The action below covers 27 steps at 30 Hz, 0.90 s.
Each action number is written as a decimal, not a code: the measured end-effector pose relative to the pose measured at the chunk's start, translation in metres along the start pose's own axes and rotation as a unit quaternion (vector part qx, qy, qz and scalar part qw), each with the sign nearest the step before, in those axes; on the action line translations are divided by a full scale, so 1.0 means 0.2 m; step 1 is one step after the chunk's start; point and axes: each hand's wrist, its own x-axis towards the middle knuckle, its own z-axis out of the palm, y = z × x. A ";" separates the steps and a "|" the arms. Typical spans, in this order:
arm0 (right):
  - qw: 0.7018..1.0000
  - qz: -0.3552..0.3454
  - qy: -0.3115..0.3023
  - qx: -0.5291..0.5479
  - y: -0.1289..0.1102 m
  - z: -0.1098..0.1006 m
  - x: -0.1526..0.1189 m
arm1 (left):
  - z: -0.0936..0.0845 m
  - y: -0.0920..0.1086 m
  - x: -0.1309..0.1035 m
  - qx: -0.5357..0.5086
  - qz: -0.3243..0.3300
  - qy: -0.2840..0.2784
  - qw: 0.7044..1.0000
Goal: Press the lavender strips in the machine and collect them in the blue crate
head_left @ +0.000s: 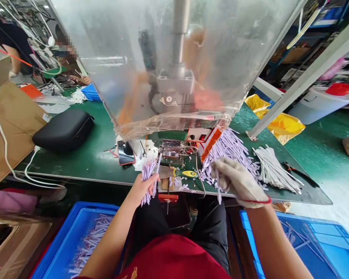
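Observation:
My bare left hand (145, 188) is closed around a bundle of short lilac strips (147, 170), their ends fanning upward, with one strip sticking out separately. My right hand (235, 180), in a whitish glove, pinches a single lilac strip (219, 192) that hangs down from the fingers. Behind that glove lies a large heap of lilac strips (227, 147). Between my hands, at the table's front edge, are a yellow-handled scraper (189, 174) and small scraps. Just beyond them sits a small metal fixture (171, 149) under the press.
A cloudy plastic shield (128, 77) hangs before the press. A phone (125, 153) and black case (64, 130) lie to the left; white ties (277, 166) and pliers (301, 174) to the right. Blue bins (61, 248) flank my legs. Another person (11, 38) is far left.

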 end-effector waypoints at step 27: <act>0.992 0.085 0.001 0.093 0.32 0.76 0.33 | -0.18 -0.06 -0.12 -0.012 0.011 -0.017 1.000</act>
